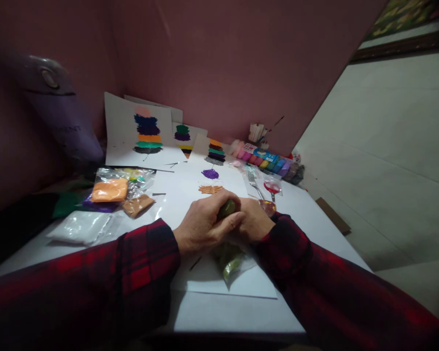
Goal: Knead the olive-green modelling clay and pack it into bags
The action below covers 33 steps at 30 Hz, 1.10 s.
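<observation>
My left hand (pixel 205 222) is closed around a lump of olive-green modelling clay (pixel 227 209), its thumb and forefinger curled round the top. Pressed against it from the other side is my right hand (pixel 256 220), also closed on the clay, its fingers largely hidden. Just below both hands lies a clear plastic bag (pixel 231 267) with more green clay inside. Under them a white sheet (pixel 237 287) bears a purple patch (pixel 209 174) and a tan, ridged patch (pixel 210 189) beyond my knuckles.
Bagged orange clay (pixel 109 190), brown clay (pixel 139 204) and a white packet (pixel 82 226) lie at left. A fork (pixel 254 183) and red-handled scissors (pixel 272 187) lie at right. Coloured clay packs (pixel 267 158) and painted sheets (pixel 122 131) line the back; a purple bottle (pixel 64 117) stands left.
</observation>
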Each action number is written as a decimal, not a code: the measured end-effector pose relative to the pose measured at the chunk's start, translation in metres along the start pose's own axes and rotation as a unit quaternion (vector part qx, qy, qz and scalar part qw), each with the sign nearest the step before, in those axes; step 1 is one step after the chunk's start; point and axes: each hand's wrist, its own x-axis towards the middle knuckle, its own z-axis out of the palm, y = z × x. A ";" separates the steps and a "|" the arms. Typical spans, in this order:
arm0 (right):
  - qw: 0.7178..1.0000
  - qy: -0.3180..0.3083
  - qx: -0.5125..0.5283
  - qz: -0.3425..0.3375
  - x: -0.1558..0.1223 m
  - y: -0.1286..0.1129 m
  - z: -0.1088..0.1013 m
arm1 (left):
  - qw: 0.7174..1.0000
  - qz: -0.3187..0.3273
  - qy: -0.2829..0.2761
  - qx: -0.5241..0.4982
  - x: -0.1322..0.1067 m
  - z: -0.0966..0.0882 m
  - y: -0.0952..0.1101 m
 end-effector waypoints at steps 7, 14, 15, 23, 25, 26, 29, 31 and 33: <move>0.999 0.001 0.029 -0.040 -0.002 0.001 -0.001 | 0.998 0.040 0.050 0.009 0.001 -0.002 0.000; 1.000 -0.022 -0.008 -0.018 0.000 0.000 -0.001 | 0.998 -0.042 -0.002 0.040 0.000 0.001 0.000; 1.000 -0.024 -0.012 -0.016 0.000 0.000 -0.001 | 0.998 -0.050 -0.006 0.042 0.000 0.001 0.000; 0.999 -0.009 0.015 -0.047 -0.001 0.003 -0.001 | 0.999 -0.012 -0.001 0.042 -0.001 0.003 -0.002; 0.999 -0.012 0.021 -0.047 -0.001 0.003 -0.002 | 0.999 0.002 -0.004 0.045 -0.001 0.003 -0.002; 0.999 -0.012 0.024 -0.046 -0.001 0.003 -0.002 | 0.999 0.007 -0.006 0.047 -0.002 0.003 -0.001; 0.999 -0.004 0.024 -0.047 -0.001 0.004 -0.001 | 0.999 0.013 -0.017 0.048 -0.002 0.002 0.000; 0.999 0.005 0.017 -0.049 -0.001 0.005 0.000 | 0.998 0.010 -0.023 0.050 -0.003 0.002 0.001; 0.998 0.009 0.016 -0.052 -0.001 0.005 0.001 | 0.998 0.008 -0.030 0.049 -0.004 0.001 0.001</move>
